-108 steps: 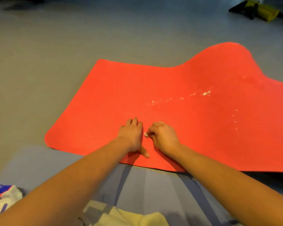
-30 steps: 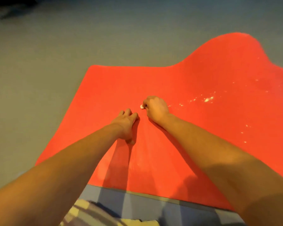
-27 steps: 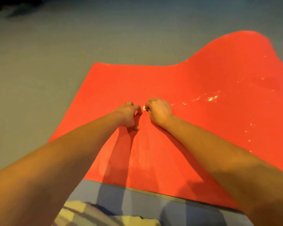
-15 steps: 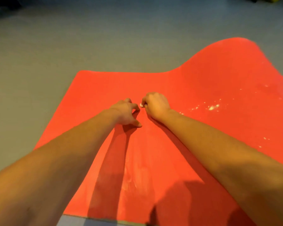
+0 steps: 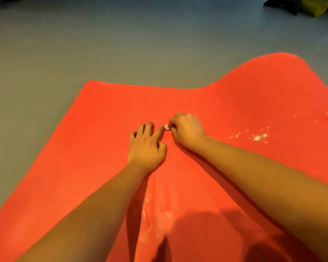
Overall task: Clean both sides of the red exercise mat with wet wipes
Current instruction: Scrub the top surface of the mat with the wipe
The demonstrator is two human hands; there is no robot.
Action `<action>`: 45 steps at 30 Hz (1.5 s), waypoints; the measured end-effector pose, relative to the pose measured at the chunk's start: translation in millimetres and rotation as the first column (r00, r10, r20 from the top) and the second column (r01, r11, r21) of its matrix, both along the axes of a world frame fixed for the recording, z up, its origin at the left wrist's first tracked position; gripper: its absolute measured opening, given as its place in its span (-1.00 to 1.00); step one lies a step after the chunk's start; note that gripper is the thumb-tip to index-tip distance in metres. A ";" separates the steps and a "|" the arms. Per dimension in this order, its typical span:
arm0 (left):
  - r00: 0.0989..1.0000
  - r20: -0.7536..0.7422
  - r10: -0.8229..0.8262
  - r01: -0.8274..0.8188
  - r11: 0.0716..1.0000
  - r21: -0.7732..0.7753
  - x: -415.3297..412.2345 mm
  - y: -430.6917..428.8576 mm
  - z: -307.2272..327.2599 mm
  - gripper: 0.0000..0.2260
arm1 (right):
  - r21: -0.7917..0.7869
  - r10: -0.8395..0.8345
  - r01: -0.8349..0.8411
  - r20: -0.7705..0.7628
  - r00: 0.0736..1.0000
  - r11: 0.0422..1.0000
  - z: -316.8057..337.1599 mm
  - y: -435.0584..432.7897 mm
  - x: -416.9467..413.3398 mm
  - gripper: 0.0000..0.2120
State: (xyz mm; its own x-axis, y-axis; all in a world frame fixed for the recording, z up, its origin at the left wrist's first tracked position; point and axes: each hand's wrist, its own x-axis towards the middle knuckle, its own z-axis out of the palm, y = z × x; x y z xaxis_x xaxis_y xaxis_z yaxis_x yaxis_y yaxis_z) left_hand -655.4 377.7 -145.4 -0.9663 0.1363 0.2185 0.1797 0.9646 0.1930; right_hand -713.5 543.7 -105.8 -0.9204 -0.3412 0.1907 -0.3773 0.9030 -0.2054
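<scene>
The red exercise mat point(image 5: 95, 148) lies spread on the grey floor, with a raised hump at its far right. My right hand point(image 5: 186, 129) is curled near the mat's middle and pinches a small balled-up white wipe point(image 5: 166, 127) at its fingertips. My left hand point(image 5: 147, 146) rests on the mat just left of it, fingers bent, the index fingertip close to the white ball. White specks point(image 5: 257, 137) are scattered on the mat to the right. Pale smears point(image 5: 153, 214) show on the mat between my forearms.
Grey floor point(image 5: 83, 44) surrounds the mat on the left and far side. A yellow and dark object point(image 5: 309, 5) lies on the floor at the top right corner.
Both hands have moved farther up the mat, away from its near edge. My left hand has spread flatter on the mat. The near edge and the cloth below it have left the view.
</scene>
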 end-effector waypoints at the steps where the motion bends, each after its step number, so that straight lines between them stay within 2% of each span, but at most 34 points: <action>1: 1.000 0.001 0.003 -0.003 1.000 -0.005 -0.2 0.5 -0.6 -0.52 | -0.001 -0.029 0.029 0.005 1.000 1.000 2.6 -0.9 -9.9 -0.79; 8: 1.000 0.006 0.007 -0.007 1.000 0.003 -2.8 0.2 -2.4 -0.50 | 0.099 -0.176 0.172 0.035 0.984 0.980 17.6 -11.6 -80.3 -0.78; 13: 0.999 0.035 -0.008 0.007 1.000 0.005 -1.9 0.2 1.3 -0.51 | 0.119 -0.201 0.192 0.065 0.977 0.974 21.5 -12.7 -59.9 -0.84; 17: 0.999 0.031 -0.008 0.008 1.000 0.015 -0.6 0.0 4.3 -0.54 | 0.134 -0.195 0.183 0.078 0.978 0.974 14.2 -12.6 -34.5 -0.78; 28: 1.000 0.009 0.006 -0.006 1.000 0.005 0.4 0.7 3.9 -0.55 | 0.067 -0.153 0.148 0.072 0.986 0.987 7.0 -4.4 -26.7 -0.80; 33: 1.000 -0.003 0.005 -0.005 1.000 0.015 -0.6 0.6 3.4 -0.55 | 0.077 -0.091 0.092 -0.009 0.996 0.993 2.4 0.8 -52.9 -0.89; 41: 1.000 -0.021 0.012 -0.011 1.000 0.024 -0.7 2.0 -0.7 -0.51 | 0.045 -0.191 0.191 -0.014 0.982 0.981 5.5 -2.3 -139.4 -0.85; 45: 0.999 -0.034 0.008 -0.007 1.000 0.027 -1.7 1.7 -4.0 -0.51 | 0.091 -0.209 0.210 -0.017 0.978 0.974 9.9 -7.7 -172.4 -0.83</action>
